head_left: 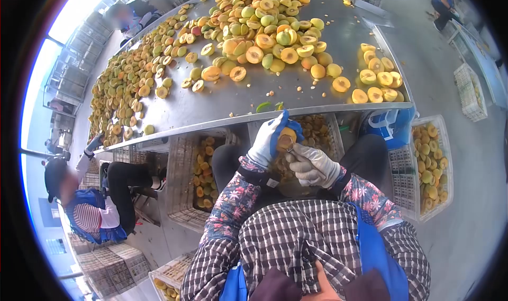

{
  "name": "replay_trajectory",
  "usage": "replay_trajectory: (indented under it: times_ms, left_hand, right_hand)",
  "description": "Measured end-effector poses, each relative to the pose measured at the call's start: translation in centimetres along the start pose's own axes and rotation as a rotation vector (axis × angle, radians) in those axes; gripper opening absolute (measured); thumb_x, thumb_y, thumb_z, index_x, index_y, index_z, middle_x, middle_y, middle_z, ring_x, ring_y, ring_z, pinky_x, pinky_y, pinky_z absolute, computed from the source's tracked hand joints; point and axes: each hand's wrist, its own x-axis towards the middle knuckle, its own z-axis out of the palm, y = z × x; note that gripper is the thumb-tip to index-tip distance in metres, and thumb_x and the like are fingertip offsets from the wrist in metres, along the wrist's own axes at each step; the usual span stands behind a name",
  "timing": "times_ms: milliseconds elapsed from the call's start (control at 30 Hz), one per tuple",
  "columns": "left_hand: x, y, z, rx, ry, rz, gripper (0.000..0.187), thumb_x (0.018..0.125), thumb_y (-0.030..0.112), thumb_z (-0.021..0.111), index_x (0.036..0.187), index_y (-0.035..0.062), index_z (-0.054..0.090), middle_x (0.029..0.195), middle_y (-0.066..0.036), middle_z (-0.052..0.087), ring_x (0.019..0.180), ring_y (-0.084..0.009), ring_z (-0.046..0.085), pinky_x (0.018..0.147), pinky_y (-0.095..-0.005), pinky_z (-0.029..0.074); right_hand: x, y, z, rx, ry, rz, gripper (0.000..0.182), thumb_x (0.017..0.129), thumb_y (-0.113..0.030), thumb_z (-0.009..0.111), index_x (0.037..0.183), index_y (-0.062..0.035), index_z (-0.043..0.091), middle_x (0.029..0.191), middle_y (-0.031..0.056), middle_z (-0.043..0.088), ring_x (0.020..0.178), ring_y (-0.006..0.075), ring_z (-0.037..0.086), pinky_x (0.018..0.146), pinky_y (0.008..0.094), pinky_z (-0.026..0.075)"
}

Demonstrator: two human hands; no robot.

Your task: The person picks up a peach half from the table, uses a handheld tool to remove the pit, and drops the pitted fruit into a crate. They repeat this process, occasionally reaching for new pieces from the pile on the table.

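My left hand [269,138], in a white and blue glove, holds a halved fruit [286,138] with its cut face toward me. My right hand [313,166], in a whitish glove, is closed around a small tool, mostly hidden, whose metal end meets the cut face. Both hands are over a crate of fruit halves [316,131], just below the edge of the metal table [211,122]. On that table lie a large pile of halved yellow-green fruit [254,23] and a small group of halves [377,79] at the right corner.
Crates of fruit stand at left [185,187] and right [447,187] of my legs. A blue bag [389,127] hangs under the table's right corner. One co-worker [95,211] sits at left, another [132,18] beyond the table, and a person [443,5] is far right.
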Motion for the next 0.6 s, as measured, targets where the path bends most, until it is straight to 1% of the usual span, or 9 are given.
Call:
replay_trajectory:
  times_ms: [200,300,367,400,433,500,533,567,600]
  left_hand:
    - [0.4,-1.0,-0.6,0.02,0.047,-0.12,0.05,0.098,0.043,0.055,0.092,-0.0054,0.066,0.083,-0.013,0.067,0.072,-0.0217,0.066,0.068,-0.0319,0.054]
    - [-0.1,-0.4,-2.8,1.032,0.461,0.255,0.028,0.091,0.026,0.066,0.094,-0.001,0.071,0.075,-0.006,0.068,0.066,-0.0127,0.061,0.064,-0.0277,0.049]
    - [-1.3,1.3,-6.2,1.054,0.561,0.324,0.022,0.088,0.021,0.068,0.097,0.0016,0.072,0.073,-0.006,0.068,0.064,-0.008,0.056,0.063,-0.0263,0.047]
    - [-2.5,2.8,-6.9,1.039,0.607,0.215,0.023,0.088,0.022,0.068,0.097,0.0016,0.072,0.071,-0.007,0.068,0.064,-0.01,0.058,0.063,-0.0275,0.047]
    - [-3.6,4.0,-7.8,1.089,0.696,0.278,0.024,0.089,0.024,0.067,0.096,0.0014,0.072,0.071,-0.007,0.067,0.063,-0.0125,0.058,0.061,-0.029,0.047]
    - [-6.3,8.0,-9.3,1.253,0.832,0.107,0.033,0.087,0.034,0.068,0.094,0.0026,0.072,0.077,-0.011,0.069,0.07,-0.021,0.065,0.069,-0.0331,0.05]
    - [-7.0,8.6,-11.9,1.409,0.828,-0.02,0.036,0.087,0.037,0.065,0.102,0.0044,0.071,0.092,-0.013,0.069,0.086,-0.0258,0.064,0.079,-0.0348,0.049]
    - [-6.9,8.6,-14.4,1.558,0.819,-0.151,0.041,0.087,0.04,0.063,0.109,0.0063,0.07,0.107,-0.016,0.069,0.102,-0.0306,0.064,0.089,-0.0366,0.049]
    - [-6.5,8.5,-16.0,1.707,0.865,0.003,0.042,0.087,0.041,0.063,0.111,0.0071,0.069,0.11,-0.016,0.067,0.105,-0.0313,0.062,0.091,-0.0366,0.048]
  right_hand:
    - [0.4,0.7,-2.3,0.112,-0.078,0.034,0.041,0.102,-0.045,0.042,0.099,-0.0071,0.056,0.052,-0.0074,0.037,0.034,0.0037,0.032,0.032,0.0209,0.029]
    - [-1.0,0.1,-2.5,0.069,-0.192,-0.033,0.039,0.101,-0.044,0.045,0.103,-0.0082,0.059,0.056,-0.0055,0.04,0.035,0.0058,0.034,0.033,0.0227,0.03]
    - [-2.4,-1.0,-2.6,-0.013,-0.039,-0.043,0.037,0.101,-0.046,0.046,0.103,-0.0111,0.06,0.058,-0.0043,0.044,0.036,0.0073,0.037,0.034,0.0234,0.031]
    - [-2.5,-0.9,-2.8,-0.278,0.224,-0.087,0.039,0.099,-0.05,0.048,0.105,-0.0131,0.058,0.06,-0.0047,0.046,0.039,0.0061,0.041,0.034,0.0223,0.03]
    - [-2.2,-1.4,-3.0,-0.724,0.484,-0.067,0.042,0.096,-0.049,0.053,0.108,-0.0085,0.054,0.066,0.0058,0.058,0.049,0.0218,0.057,0.041,0.034,0.043]
    - [-0.4,-0.3,-10.7,-1.832,0.655,-0.365,0.044,0.093,-0.042,0.055,0.114,-0.0029,0.048,0.082,0.0219,0.065,0.073,0.0412,0.064,0.062,0.0478,0.05]
    - [-1.0,-1.1,-7.4,-1.769,0.699,-0.097,0.047,0.091,-0.036,0.054,0.118,0.0011,0.043,0.093,0.032,0.063,0.093,0.0493,0.06,0.08,0.0527,0.047]
    - [-1.2,-0.9,-6.6,-1.824,0.709,-0.117,0.05,0.091,-0.034,0.052,0.127,-0.0006,0.04,0.089,0.0301,0.064,0.088,0.047,0.062,0.077,0.0523,0.048]
    - [-1.0,-1.0,-6.2,-1.876,0.722,-0.037,0.055,0.091,-0.031,0.053,0.134,-0.002,0.035,0.088,0.0301,0.064,0.086,0.0468,0.062,0.075,0.0524,0.049]
